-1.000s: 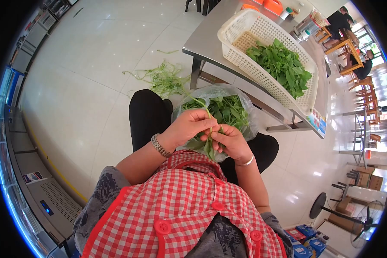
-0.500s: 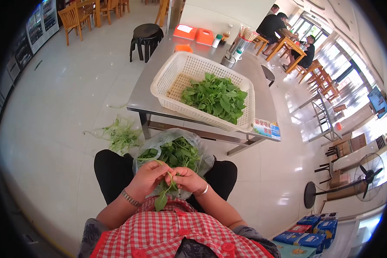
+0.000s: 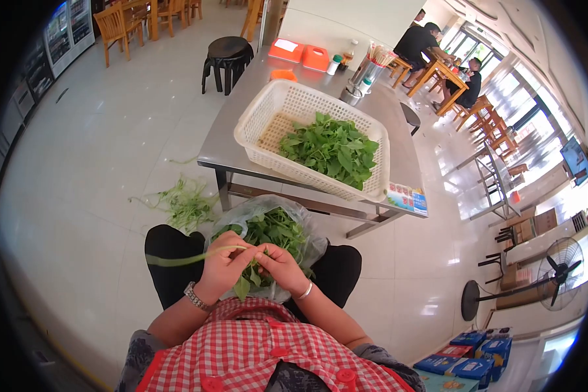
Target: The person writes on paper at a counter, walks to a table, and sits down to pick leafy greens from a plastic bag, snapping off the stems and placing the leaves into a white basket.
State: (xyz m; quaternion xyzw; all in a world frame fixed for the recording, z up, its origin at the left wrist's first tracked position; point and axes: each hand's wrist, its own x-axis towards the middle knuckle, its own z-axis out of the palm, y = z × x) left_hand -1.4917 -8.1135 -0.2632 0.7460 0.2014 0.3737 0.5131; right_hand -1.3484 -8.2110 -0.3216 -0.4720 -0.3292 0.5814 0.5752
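Observation:
My left hand (image 3: 223,266) is closed in a pinch on a green stem (image 3: 179,261), whose long blurred end sticks out to the left over my thigh. Fingertip to fingertip with it, my right hand (image 3: 281,268) grips the same leafy greens; a leaf (image 3: 242,287) hangs below the fingers. Exactly where the stem passes between the fingertips is hidden. Beneath both hands, a clear plastic bag (image 3: 315,243) full of leafy greens sits between my knees. In front, a white perforated basket (image 3: 255,140) holds a heap of green leaves (image 3: 333,151).
The basket stands on a steel table (image 3: 219,147) with orange boxes (image 3: 286,49) and a chopstick holder (image 3: 372,65). Stripped stems (image 3: 184,206) lie on the floor at left. Black stools (image 3: 228,55) and a standing fan (image 3: 558,271) are around; people (image 3: 419,49) sit farther back.
The stem's long end now stretches out to the left of my left hand. Both hands stay close together. The view has shifted slightly.

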